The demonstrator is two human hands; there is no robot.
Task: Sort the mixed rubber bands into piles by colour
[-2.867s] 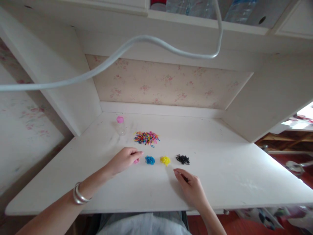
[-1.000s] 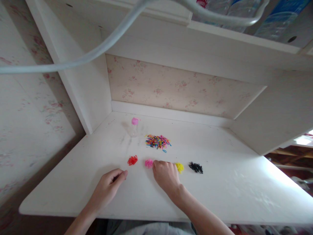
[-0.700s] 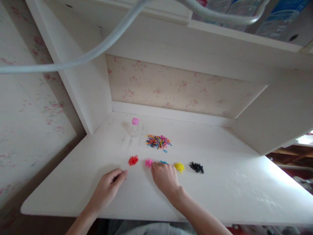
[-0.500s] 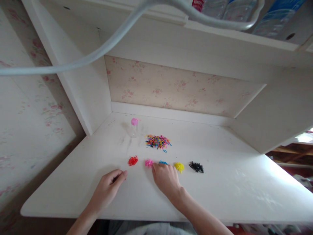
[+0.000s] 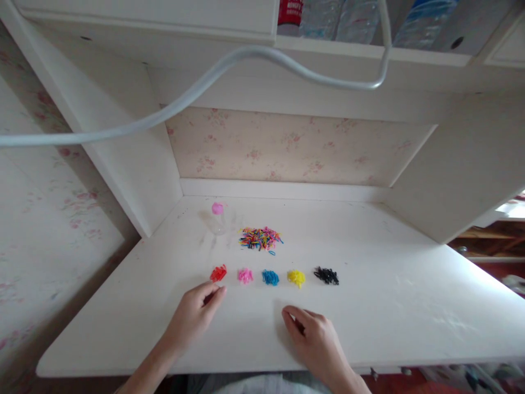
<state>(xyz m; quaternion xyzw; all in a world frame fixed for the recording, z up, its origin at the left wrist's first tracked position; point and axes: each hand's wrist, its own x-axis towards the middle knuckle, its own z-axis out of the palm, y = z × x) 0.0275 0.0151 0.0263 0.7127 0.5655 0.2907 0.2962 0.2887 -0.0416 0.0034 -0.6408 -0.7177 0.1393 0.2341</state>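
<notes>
On the white desk [image 5: 389, 306] lies a row of small sorted heaps of tiny elastic bands: red [image 5: 219, 273], pink [image 5: 245, 276], blue [image 5: 270, 277], yellow [image 5: 296, 278] and black [image 5: 326, 275]. Behind them sits a mixed multicoloured heap [image 5: 260, 238]. My left hand [image 5: 196, 316] rests on the desk just below the red heap, fingers loosely curled, fingertips close to it. My right hand [image 5: 314, 339] lies nearer the front edge, below the yellow heap, fingers curled with nothing seen in them.
A small clear bottle with a pink cap [image 5: 219, 217] stands left of the mixed heap. White side panels close the desk in on both sides, a flowered back wall behind. A grey cable [image 5: 229, 60] hangs across under the upper shelf, which carries plastic bottles [image 5: 320, 16].
My right hand has drawn back from the blue heap toward the front edge, uncovering it. The left hand has stayed near the red heap. The camera has shifted a little.
</notes>
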